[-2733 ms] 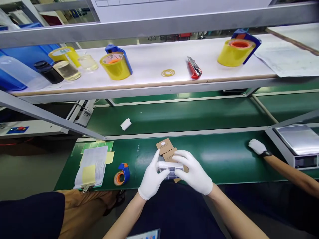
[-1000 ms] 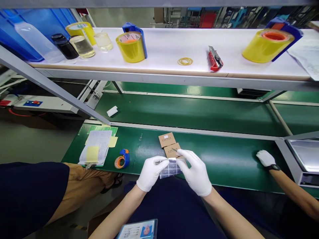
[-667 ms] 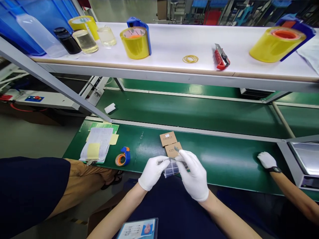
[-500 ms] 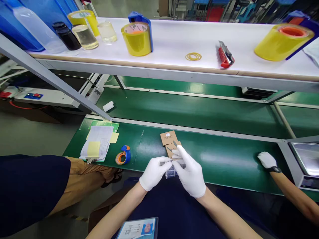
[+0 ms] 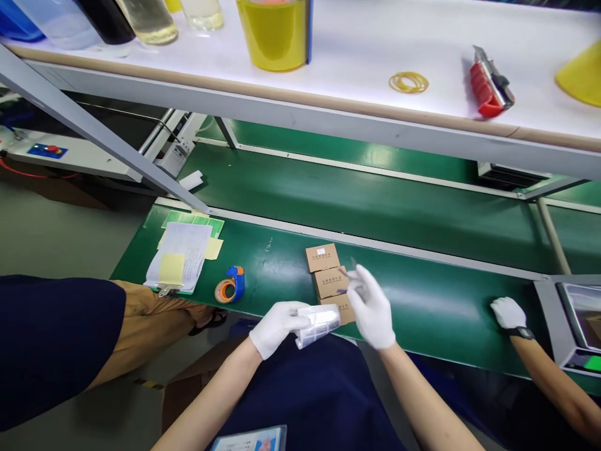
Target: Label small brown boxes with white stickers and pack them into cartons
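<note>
My left hand (image 5: 277, 327), in a white glove, is closed on a clear plastic case (image 5: 320, 324) with divided compartments. Whatever the case contains is too blurred to make out. My gloved right hand (image 5: 373, 308) is raised to the right of the case and apart from it. Its fingers are closed on what look like tweezers (image 5: 344, 272), whose thin grey tips point up and left. A small dark piece by those fingers cannot be identified. Beyond the hands, three small brown cardboard boxes lie in a column: a far box (image 5: 322, 257), a middle box (image 5: 330, 282) and a near box (image 5: 345, 308).
Left on the green bench are a clipboard with papers (image 5: 181, 250) and a blue tape dispenser (image 5: 231, 285). A co-worker's gloved hand (image 5: 509, 312) rests at right beside a scale (image 5: 582, 319). The raised shelf holds yellow tape (image 5: 275, 34), rubber bands (image 5: 408, 82) and a red cutter (image 5: 491, 84).
My hands, together at the case before, have separated. The right hand moved right and away with the tweezers; the left now holds the case tilted alone. The view has shifted, uncovering the near box.
</note>
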Motion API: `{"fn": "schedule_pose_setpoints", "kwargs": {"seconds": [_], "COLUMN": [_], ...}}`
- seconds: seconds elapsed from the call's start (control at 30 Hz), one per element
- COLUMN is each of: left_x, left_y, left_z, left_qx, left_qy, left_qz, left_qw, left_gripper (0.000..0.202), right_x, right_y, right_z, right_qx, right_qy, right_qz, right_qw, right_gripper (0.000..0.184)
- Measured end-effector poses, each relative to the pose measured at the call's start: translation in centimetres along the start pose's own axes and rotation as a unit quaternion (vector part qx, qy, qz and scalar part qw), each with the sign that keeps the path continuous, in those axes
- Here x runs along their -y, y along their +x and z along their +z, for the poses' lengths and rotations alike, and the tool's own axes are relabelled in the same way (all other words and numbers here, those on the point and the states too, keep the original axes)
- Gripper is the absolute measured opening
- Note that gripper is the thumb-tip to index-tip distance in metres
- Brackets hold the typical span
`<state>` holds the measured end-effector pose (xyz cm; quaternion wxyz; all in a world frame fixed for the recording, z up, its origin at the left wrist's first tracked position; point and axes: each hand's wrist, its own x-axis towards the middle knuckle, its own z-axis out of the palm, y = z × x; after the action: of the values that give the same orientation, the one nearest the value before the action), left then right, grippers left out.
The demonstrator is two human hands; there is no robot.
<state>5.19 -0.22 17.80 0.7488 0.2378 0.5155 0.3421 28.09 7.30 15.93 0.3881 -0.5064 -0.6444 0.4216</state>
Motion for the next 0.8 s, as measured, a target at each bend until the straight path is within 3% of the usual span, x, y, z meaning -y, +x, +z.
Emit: {"fn": "schedule_pose_setpoints", "kwargs": {"seconds": [0.1,0.2,0.3,0.47,0.8], "left_x": [2.0,3.8,4.9,5.1,4.1], "left_y": [-0.4,-0.9,-1.2,-1.1,-0.2], "left_z": [-2.7,-4.9,-6.4,-7.5,-8.1], "left_qx": [-0.041,-0.083,-0.097,-0.106,-0.102], "left_qy": [-0.009,-0.018,-0.044,-0.082,-0.075], "left_qz": [-0.021,-0.047,-0.057,-0.062,-0.067], "left_qw": [0.999,0.995,0.993,0.989,0.99], "left_gripper": [0.042,0.041,0.046,0.048,0.048], "right_x": [-5.4,-10.1,-12.9,-15.0,-16.1], "right_y": [3.3,5.3,6.0,5.9,5.6], "right_z": [-0.2,0.8,2.6,4.6,5.1], "right_qx": [-0.008,0.029,0.063,0.068,0.068], "right_qy": [-0.036,-0.087,-0.107,-0.121,-0.133], "right_qz": [0.074,0.075,0.057,0.035,0.024], "right_qw": [0.997,0.993,0.991,0.99,0.989], "right_gripper": [0.056,0.059,0.06,0.059,0.061]}}
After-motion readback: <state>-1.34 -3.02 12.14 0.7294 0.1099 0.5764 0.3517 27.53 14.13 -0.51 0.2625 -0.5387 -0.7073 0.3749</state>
